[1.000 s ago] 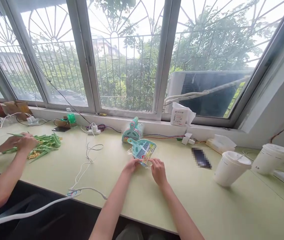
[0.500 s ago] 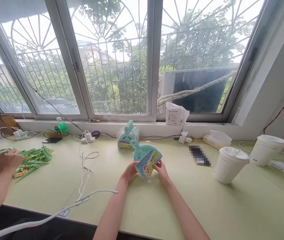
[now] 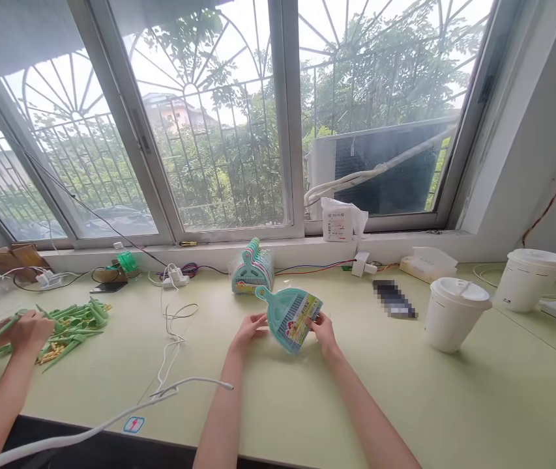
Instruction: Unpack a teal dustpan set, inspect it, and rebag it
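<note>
On the pale green tabletop (image 3: 453,404), my left hand (image 3: 247,329) and right hand (image 3: 325,331) clamp opposite edges of a teal plastic mini dustpan-and-brush set (image 3: 289,315), tilted just above the surface; behind it, a stack of matching teal sets (image 3: 252,270) stands by the window sill (image 3: 307,247).

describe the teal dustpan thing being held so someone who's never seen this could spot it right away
Start at the long pale green table under the big barred window and look to its middle. There the left hand and right hand hold a small teal dustpan set with a colourful label. Unlike the stack of matching sets upright by the sill, it is single and tilted between the hands.
</note>
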Tool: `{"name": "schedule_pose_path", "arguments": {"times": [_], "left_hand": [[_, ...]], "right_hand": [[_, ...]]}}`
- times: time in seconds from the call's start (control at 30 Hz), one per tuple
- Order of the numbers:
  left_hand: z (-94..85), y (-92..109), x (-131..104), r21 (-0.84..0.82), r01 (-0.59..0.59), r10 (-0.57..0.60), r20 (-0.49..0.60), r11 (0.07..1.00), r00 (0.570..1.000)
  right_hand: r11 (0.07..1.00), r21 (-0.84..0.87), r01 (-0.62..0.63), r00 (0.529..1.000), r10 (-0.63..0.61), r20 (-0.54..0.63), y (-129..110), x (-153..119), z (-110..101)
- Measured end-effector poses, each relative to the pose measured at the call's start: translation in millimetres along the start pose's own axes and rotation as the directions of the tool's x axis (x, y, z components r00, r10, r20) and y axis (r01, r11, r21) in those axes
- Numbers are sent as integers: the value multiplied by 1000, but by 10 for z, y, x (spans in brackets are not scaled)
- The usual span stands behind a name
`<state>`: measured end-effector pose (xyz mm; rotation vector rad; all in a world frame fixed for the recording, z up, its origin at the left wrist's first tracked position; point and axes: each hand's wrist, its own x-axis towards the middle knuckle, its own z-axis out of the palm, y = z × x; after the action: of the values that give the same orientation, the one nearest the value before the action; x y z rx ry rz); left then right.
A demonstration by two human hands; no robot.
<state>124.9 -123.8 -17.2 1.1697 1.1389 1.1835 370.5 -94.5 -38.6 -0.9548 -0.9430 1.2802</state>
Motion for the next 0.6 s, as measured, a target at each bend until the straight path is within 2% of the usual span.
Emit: {"name": "schedule_pose_path", "arguments": {"times": [0.07, 0.17, 0.23, 0.3, 0.33, 0.37, 0.43, 0.47, 0.5, 0.53, 0.6], "left_hand": [[114, -22, 36, 107, 1, 3, -35, 994, 999], [193, -18, 79, 130, -47, 66, -147, 990, 987], [157, -9, 97, 112, -57, 80, -210, 992, 975], [46, -18, 104, 67, -69, 88, -346, 995, 934], [-32, -33, 102, 38, -77, 86, -463, 996, 882], [-120, -52, 98, 15, -86, 78, -598, 996, 798], [-300, -97, 79, 1, -89, 51, -830, 996, 555], [-378, -117, 69, 11, -72, 43, -889, 997, 456], [-440, -132, 58, 29, -39, 43, -916, 999, 399], [-482, -139, 50, 62, 5, 55, -922, 998, 384], [-503, -131, 36, 152, 92, 101, -904, 984, 416]], "right_hand": [[999, -29, -17, 1000, 17, -22, -4, -6, -4], [998, -45, -36, 999, 35, -24, -17, -23, 4], [998, -48, -34, 999, 34, 5, -26, -33, 6], [998, -50, -38, 999, 38, 7, -28, -29, -22], [998, -43, -43, 999, 42, -11, -25, -18, -53], [999, -28, -46, 998, 45, -39, -18, -2, -96], [999, 20, -46, 991, 48, -128, 5, 42, -199], [998, 49, -44, 983, 52, -177, 19, 66, -250], [996, 80, -40, 974, 57, -220, 34, 90, -292], [993, 109, -36, 966, 63, -251, 47, 109, -323], [989, 148, -23, 955, 65, -288, 60, 126, -343]]}}
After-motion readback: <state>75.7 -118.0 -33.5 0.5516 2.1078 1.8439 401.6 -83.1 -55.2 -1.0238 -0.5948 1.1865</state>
